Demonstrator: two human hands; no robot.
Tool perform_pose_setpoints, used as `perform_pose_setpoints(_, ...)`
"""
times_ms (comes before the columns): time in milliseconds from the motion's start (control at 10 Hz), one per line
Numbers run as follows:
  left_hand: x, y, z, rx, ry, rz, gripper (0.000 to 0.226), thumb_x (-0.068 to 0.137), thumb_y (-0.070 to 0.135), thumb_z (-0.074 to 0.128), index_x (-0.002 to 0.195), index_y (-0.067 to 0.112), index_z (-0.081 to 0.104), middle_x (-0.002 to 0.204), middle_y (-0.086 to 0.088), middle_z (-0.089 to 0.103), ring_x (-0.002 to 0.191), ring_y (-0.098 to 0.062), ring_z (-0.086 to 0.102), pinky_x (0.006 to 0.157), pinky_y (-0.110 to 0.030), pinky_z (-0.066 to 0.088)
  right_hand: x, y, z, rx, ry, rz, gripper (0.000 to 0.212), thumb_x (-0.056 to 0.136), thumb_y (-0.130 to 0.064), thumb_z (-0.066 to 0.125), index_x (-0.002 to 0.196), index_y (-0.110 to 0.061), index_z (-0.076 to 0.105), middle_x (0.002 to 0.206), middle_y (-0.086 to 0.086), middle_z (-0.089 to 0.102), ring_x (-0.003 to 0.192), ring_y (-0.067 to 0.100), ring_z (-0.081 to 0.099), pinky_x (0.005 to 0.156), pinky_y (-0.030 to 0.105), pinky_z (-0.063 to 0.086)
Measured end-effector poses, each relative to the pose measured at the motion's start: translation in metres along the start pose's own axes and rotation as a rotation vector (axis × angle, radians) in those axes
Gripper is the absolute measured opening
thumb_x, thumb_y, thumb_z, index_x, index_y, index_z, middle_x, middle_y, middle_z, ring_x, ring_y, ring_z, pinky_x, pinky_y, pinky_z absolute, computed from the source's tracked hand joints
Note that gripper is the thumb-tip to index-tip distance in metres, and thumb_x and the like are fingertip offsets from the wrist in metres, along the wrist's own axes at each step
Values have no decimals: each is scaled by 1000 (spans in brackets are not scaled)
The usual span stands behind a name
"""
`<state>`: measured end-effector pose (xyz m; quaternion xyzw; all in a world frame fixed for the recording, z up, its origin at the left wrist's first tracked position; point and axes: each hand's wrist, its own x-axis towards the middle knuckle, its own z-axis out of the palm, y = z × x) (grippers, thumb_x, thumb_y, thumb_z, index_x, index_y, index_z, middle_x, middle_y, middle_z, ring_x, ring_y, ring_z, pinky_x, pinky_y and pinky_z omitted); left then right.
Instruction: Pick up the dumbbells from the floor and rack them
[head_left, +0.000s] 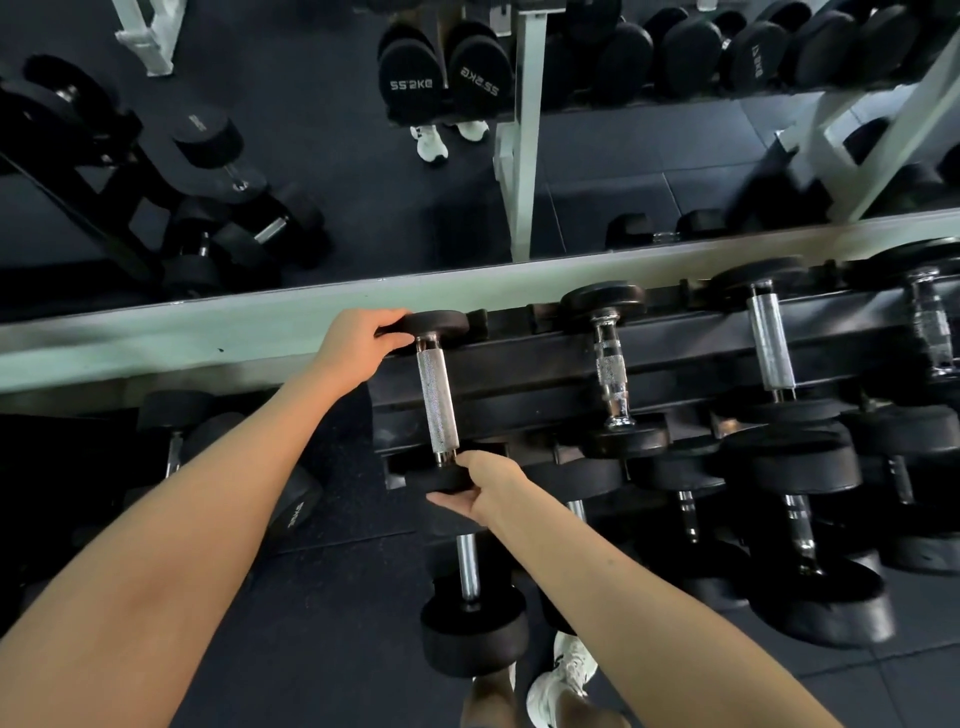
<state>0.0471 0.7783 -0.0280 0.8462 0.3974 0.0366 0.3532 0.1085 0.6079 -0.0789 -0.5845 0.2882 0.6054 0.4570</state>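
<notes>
Head view looks down along my forearms to the top tier of the rack (524, 358), where I hold a small dumbbell (439, 405) by both ends. My left hand (356, 343) grips the far black head, fingers curled over its rim. My right hand (485, 488) cups the near head, thumb up by the end of the knurled handle and fingers wrapped under the disc. The dumbbell lies front to back at the left end of the tier, its far head against the back rail; whether the near head already sits on the front rail I cannot tell, since my hand covers it. Just to its right on the same tier lies a neighbouring dumbbell (610, 364), and beyond that a chrome-handled dumbbell (770, 343). Below my right wrist a larger dumbbell (470, 623) shows, probably on a lower tier. My white shoe (569, 670) stands on the dark floor (337, 649). A mirror (311, 156) runs behind the rack.
</notes>
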Motion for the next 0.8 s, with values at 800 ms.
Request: perform_pose_setpoints(800,8,12,-4,235,2,23,55,87,31,63,138,17,46,140,-6,52,129,-27,48,109,-40,36,-19,-1,-27,-268,4,-109,36,94,-33,57,109,-2,47,103,29,63,75,37,69,65,44,57)
